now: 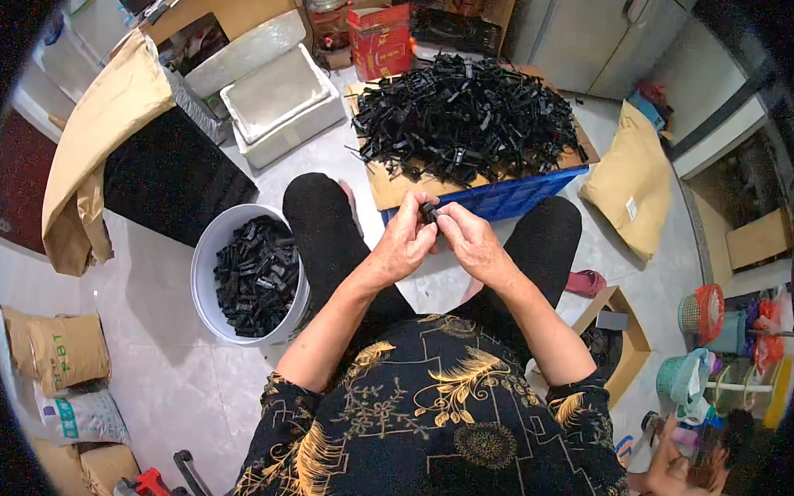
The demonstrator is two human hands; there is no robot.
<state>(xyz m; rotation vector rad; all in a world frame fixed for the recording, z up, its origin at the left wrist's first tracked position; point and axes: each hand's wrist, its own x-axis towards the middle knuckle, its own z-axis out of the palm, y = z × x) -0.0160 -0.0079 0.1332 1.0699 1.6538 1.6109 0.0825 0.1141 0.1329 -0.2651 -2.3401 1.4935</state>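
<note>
Between my knees, my left hand point(403, 239) and my right hand point(468, 240) meet at the fingertips. They pinch a small black plastic part point(429, 212), mostly covered by the fingers, so its exact shape is hidden. Just beyond them, a large heap of black plastic parts point(474, 114) lies on a cardboard sheet point(391, 187) over a blue crate point(505, 198). To the left of my left knee stands a white bucket point(202, 279) holding many similar black pieces point(256, 273).
A white foam box point(287, 123) and a red box point(379, 42) stand beyond. Brown paper sacks point(635, 183) lie right, with others point(69, 349) at left. An open carton point(632, 351) sits near my right elbow. Another person point(693, 474) is at the lower right, beside baskets point(685, 385).
</note>
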